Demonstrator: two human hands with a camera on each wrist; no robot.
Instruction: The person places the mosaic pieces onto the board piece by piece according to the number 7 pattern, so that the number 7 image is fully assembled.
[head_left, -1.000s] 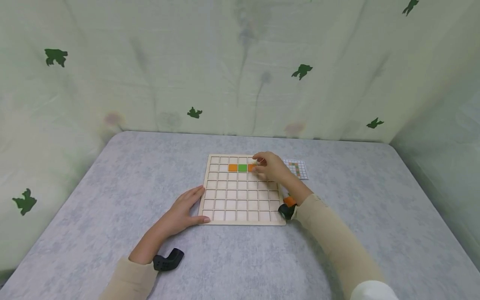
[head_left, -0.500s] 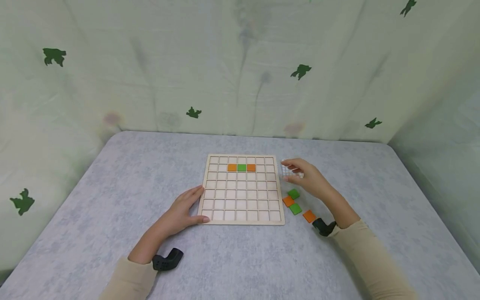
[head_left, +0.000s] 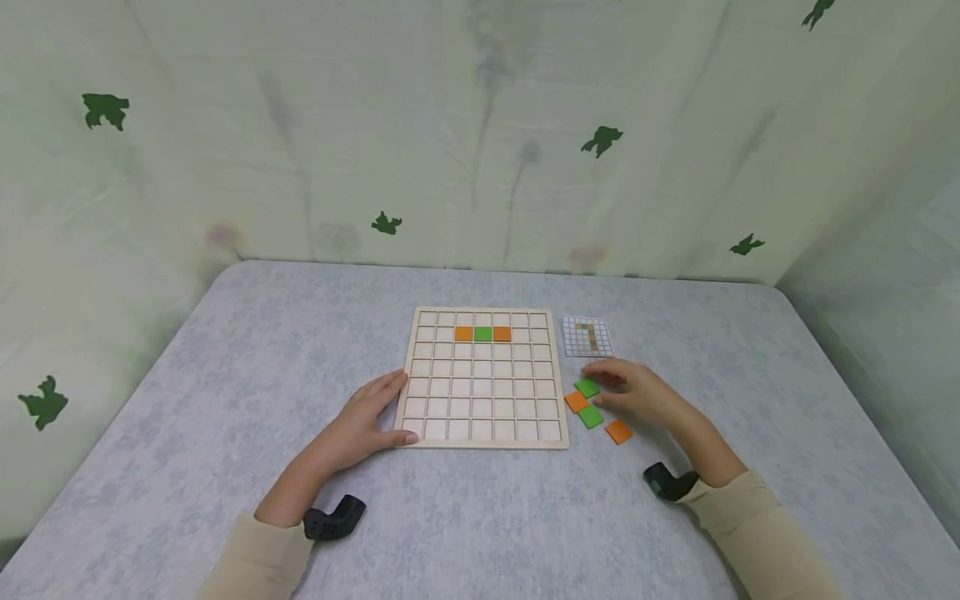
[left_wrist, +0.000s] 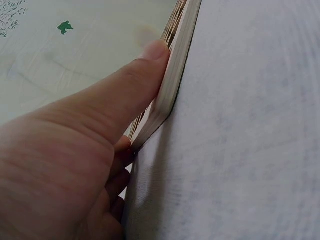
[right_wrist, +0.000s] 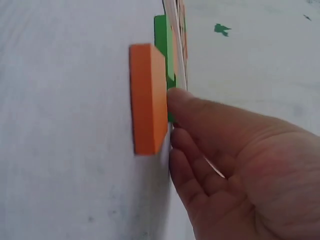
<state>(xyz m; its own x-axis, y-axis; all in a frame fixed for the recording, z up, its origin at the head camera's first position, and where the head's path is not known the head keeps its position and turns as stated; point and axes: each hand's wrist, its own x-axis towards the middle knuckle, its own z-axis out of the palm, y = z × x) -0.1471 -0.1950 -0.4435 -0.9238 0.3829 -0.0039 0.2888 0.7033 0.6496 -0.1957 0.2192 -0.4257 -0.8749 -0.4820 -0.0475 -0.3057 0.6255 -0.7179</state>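
A wooden grid board (head_left: 483, 433) lies flat on the grey table, with an orange tile (head_left: 463, 333), a green tile (head_left: 483, 333) and another orange tile (head_left: 502, 333) side by side in its second row. My left hand (head_left: 386, 408) lies flat at the board's near-left corner, and its thumb (left_wrist: 135, 90) presses the board's edge (left_wrist: 175, 85). My right hand (head_left: 611, 385) reaches over the loose tiles to the right of the board, its fingertips at a green tile (head_left: 585, 388). In the right wrist view the thumb (right_wrist: 182, 102) touches a green tile (right_wrist: 161, 40) behind an orange tile (right_wrist: 148, 100), and the other fingers hang loosely curled.
Right of the board lie an orange tile (head_left: 576, 402), a second green tile (head_left: 591, 416) and another orange tile (head_left: 618, 431). A small pattern card (head_left: 587, 336) sits beyond them. Pale curtain walls with green prints enclose the table (head_left: 225, 375) at the back and sides.
My right hand left the board's second row, where the third tile now lies, and came back right and nearer to the loose tiles. The left hand stayed put.
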